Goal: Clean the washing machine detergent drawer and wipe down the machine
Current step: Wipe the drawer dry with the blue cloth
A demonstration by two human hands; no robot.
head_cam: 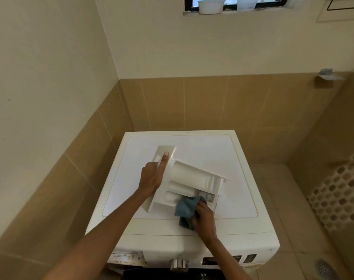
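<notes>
The detergent drawer point(190, 178) is out of its slot and lies on the flat top of the washing machine point(212, 150), turned at an angle, with its front panel pointing towards the far left corner and its compartments facing up.

With our left hand point(151, 178) we hold the drawer at the front panel. The index finger point(164, 160) lies straight along the panel face; the remaining fingers curl round the panel's edge and grip it.

With our right hand point(204, 218) we grip a blue-grey cloth point(185, 209), fingers closed round its bunched fabric. The cloth rests on the near end of the drawer, over the smaller compartment closest to us, and its loose part hangs down onto the machine top.

On the machine's front, the open drawer slot point(127, 257) shows at the left, with brownish residue along its edge. The metal control dial point(179, 264) sits at the centre.

A white bowl point(211, 6) stands on the window sill above. A floor drain point(325, 269) and a perforated mat point(341, 190) lie to the right.
</notes>
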